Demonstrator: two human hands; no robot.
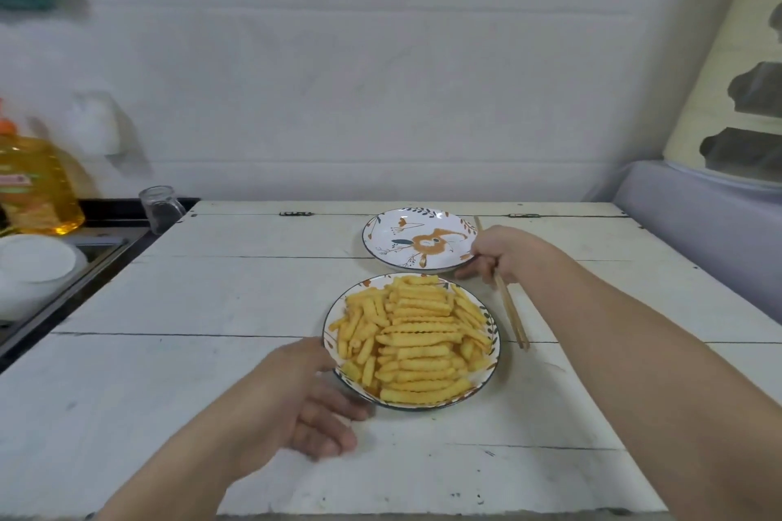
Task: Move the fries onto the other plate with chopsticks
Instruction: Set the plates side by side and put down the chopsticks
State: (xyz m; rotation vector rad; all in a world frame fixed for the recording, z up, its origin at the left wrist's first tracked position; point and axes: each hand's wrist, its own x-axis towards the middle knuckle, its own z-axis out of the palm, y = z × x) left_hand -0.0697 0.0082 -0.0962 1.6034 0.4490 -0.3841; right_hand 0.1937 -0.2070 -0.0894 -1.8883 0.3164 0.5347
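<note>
A pile of crinkle-cut fries [417, 338] fills the near patterned plate [494, 355] in the middle of the white wooden table. Behind it stands a second plate [381, 239] with an orange and blue drawing and no food on it. My right hand [501, 254] grips a pair of wooden chopsticks [514, 317] at the right rim of the far plate; their long ends slant down to the table right of the fries. My left hand [307, 398] touches the near plate's left rim with loosely curled fingers.
The white plank table [237, 296] ends at a dark counter on the left with a glass jar [160, 208], a yellow oil bottle [36, 186] and a white bowl [31, 266]. A grey padded edge [698, 224] borders the right side.
</note>
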